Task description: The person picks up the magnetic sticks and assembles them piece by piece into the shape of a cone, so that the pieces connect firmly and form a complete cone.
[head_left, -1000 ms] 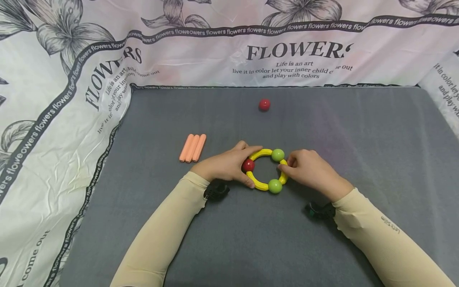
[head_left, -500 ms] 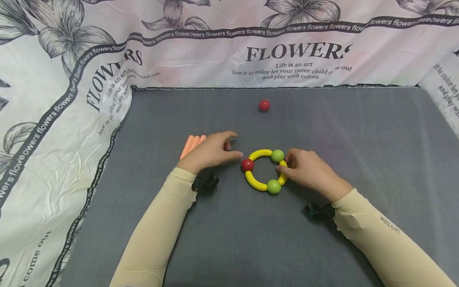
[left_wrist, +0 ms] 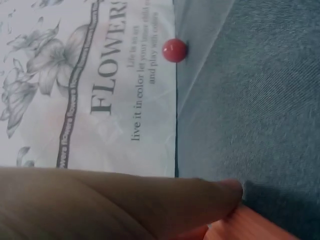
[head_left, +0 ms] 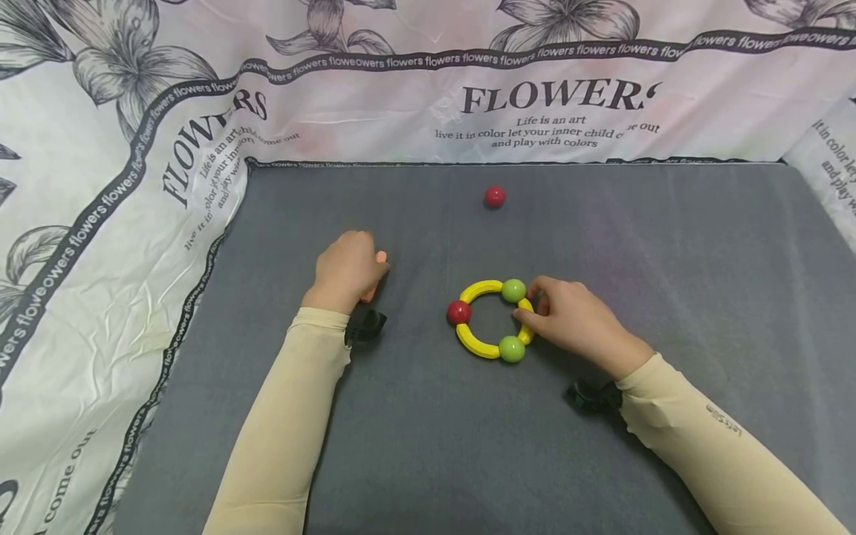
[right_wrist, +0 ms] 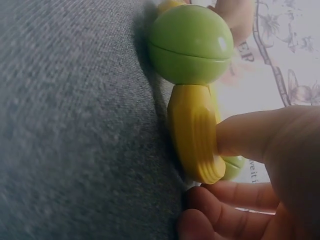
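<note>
My left hand (head_left: 344, 271) is over the orange rods (head_left: 368, 295), its fingers curled down and thumb against the right-hand rod. Most of the rods are hidden beneath it. In the left wrist view, a digit touches an orange rod (left_wrist: 250, 227). My right hand (head_left: 578, 316) pinches a curved yellow piece (head_left: 527, 334) between thumb and fingers. That piece belongs to a ring lying on the table. The ring also has longer yellow arcs (head_left: 476, 345), a red ball (head_left: 458, 312) on the left and two green balls (head_left: 512, 349). The right wrist view shows the ridged yellow piece (right_wrist: 192, 135) beside a green ball (right_wrist: 191, 45).
A loose red ball (head_left: 495, 196) lies near the back of the grey table (head_left: 468, 446). White cloth printed with flowers and lettering (head_left: 374, 111) borders the back and left side of the table.
My left hand has let go of the ring and moved left onto the orange rods, its fingers curling. My right hand still pinches the yellow piece; the ring has shifted very slightly.
</note>
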`<move>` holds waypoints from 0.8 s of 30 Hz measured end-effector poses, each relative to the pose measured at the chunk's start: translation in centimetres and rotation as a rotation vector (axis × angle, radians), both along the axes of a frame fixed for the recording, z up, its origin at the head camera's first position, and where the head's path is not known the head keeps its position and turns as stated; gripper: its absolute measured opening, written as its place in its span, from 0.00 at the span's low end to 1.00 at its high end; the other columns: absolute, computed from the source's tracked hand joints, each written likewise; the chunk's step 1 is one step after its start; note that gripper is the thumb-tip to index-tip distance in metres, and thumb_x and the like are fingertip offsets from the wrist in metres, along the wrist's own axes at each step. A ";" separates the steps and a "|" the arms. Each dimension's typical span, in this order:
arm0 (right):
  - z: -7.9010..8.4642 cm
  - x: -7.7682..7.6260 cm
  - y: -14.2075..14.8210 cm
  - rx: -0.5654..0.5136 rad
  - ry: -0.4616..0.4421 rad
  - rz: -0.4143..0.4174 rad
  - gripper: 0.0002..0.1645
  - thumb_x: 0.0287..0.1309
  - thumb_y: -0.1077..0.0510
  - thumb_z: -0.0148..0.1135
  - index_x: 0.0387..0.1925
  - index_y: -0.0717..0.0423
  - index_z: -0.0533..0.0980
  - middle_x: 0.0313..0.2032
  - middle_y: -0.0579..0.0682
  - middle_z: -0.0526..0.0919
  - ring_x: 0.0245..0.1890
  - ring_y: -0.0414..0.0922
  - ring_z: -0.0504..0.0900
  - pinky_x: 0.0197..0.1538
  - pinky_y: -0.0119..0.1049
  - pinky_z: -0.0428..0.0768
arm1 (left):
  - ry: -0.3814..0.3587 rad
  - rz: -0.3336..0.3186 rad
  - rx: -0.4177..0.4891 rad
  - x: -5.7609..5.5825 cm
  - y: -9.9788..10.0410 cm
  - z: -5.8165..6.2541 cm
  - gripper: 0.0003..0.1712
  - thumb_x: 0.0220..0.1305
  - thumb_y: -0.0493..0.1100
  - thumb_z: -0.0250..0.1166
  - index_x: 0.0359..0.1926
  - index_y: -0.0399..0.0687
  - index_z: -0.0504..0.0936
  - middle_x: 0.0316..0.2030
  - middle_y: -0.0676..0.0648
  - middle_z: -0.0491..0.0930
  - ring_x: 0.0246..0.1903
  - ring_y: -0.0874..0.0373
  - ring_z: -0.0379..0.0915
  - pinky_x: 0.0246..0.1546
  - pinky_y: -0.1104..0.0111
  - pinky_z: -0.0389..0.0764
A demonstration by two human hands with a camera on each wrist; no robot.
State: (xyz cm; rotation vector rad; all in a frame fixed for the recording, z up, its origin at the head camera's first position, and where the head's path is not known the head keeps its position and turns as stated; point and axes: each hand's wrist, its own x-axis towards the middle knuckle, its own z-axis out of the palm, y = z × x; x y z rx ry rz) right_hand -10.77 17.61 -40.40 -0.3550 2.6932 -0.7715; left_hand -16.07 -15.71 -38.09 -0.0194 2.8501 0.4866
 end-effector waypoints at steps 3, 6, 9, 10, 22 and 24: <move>-0.1 0.1 -0.1 -0.001 0.011 0.011 0.18 0.66 0.47 0.70 0.47 0.55 0.80 0.24 0.46 0.79 0.22 0.44 0.73 0.25 0.38 0.69 | 0.051 -0.013 -0.034 0.0 0.5 -0.5 0.19 0.75 0.45 0.63 0.24 0.44 0.81 0.41 0.42 0.76 0.27 0.48 0.77 0.24 0.59 0.79; -0.2 0.1 -0.2 -0.009 0.028 0.027 0.19 0.67 0.46 0.70 0.49 0.56 0.81 0.24 0.46 0.79 0.22 0.43 0.73 0.25 0.38 0.69 | 0.095 -0.026 -0.060 0.1 1.0 -0.6 0.15 0.75 0.43 0.63 0.28 0.43 0.84 0.45 0.41 0.77 0.33 0.47 0.77 0.34 0.54 0.83; -0.4 0.1 -0.3 -0.015 0.044 0.056 0.21 0.68 0.46 0.70 0.53 0.56 0.81 0.25 0.45 0.79 0.22 0.42 0.73 0.26 0.38 0.69 | 0.112 -0.047 -0.087 0.4 1.4 -0.5 0.12 0.75 0.43 0.63 0.35 0.41 0.85 0.44 0.41 0.78 0.36 0.46 0.79 0.41 0.50 0.84; -0.5 0.1 -0.4 -0.019 0.049 0.069 0.21 0.68 0.46 0.70 0.53 0.56 0.81 0.25 0.45 0.79 0.21 0.42 0.72 0.26 0.38 0.69 | 0.113 -0.054 -0.096 0.4 1.5 -0.5 0.12 0.75 0.43 0.63 0.36 0.41 0.86 0.44 0.41 0.79 0.36 0.46 0.80 0.41 0.50 0.85; -1.1 0.5 -1.0 -0.084 0.121 0.151 0.16 0.68 0.52 0.71 0.53 0.53 0.85 0.24 0.42 0.78 0.23 0.41 0.72 0.28 0.37 0.71 | 0.097 -0.232 0.077 0.9 3.6 -1.1 0.10 0.73 0.43 0.61 0.33 0.48 0.83 0.32 0.48 0.76 0.30 0.53 0.73 0.31 0.62 0.74; -1.2 0.6 -1.1 -0.087 0.132 0.138 0.15 0.67 0.52 0.72 0.52 0.53 0.85 0.24 0.43 0.78 0.23 0.40 0.72 0.28 0.37 0.71 | 0.113 -0.292 0.183 1.0 4.2 -1.1 0.07 0.74 0.45 0.62 0.39 0.49 0.83 0.34 0.50 0.76 0.32 0.55 0.73 0.33 0.64 0.74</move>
